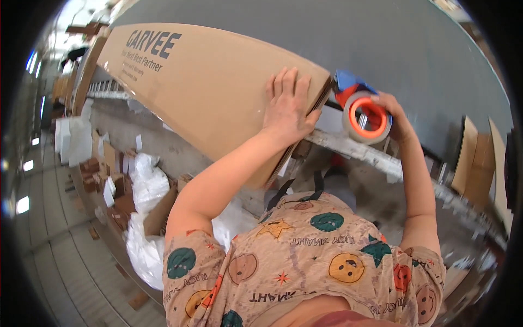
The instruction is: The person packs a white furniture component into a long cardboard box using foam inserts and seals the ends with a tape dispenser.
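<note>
A long flat brown cardboard box (190, 87) lies on a grey table (414, 49), reaching from the upper left to the middle. My left hand (287, 106) presses flat on the box's near end, fingers spread. My right hand (396, 117) grips a tape dispenser (362, 111) with an orange core, a roll of tape and a blue blade guard, held just beyond the box's end edge.
Below the table on the left lie white plastic bags (147, 185) and cardboard scraps (117, 201) on a tiled floor (60, 261). Flat cardboard sheets (476, 163) lean at the right. The table's worn white edge (376, 155) runs diagonally under my hands.
</note>
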`<state>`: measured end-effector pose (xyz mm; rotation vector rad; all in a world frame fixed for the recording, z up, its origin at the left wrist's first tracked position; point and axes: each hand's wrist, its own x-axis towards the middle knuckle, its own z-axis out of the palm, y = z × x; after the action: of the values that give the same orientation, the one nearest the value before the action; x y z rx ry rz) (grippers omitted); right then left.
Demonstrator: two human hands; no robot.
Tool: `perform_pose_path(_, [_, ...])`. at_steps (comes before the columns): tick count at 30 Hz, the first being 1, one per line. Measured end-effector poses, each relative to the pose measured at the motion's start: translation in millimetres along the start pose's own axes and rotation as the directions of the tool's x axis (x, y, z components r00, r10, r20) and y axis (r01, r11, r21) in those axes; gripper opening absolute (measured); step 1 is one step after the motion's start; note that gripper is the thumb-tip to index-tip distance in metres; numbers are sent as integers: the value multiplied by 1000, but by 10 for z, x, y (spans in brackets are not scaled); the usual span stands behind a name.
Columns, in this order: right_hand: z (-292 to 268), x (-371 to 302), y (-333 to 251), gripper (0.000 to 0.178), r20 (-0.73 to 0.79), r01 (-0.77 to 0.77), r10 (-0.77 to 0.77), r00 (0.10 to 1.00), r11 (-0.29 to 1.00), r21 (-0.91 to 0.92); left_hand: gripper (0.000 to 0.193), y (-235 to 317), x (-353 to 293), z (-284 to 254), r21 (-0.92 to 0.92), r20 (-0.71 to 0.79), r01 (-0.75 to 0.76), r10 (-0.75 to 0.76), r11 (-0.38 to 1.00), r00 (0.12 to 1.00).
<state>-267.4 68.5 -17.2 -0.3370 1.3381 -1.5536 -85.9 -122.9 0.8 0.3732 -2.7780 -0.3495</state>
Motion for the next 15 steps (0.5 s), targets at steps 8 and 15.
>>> perform_pose_path(8, [1230, -593, 676, 43, -302, 282, -276, 912, 959, -23, 66, -316, 231, 472, -487, -284, -113, -34, 866, 958])
perform_pose_path(15, [3356, -1627, 2129, 66, -242, 285, -335, 910, 933, -221, 45, -537, 90, 251, -514, -412, -146, -94, 845, 906])
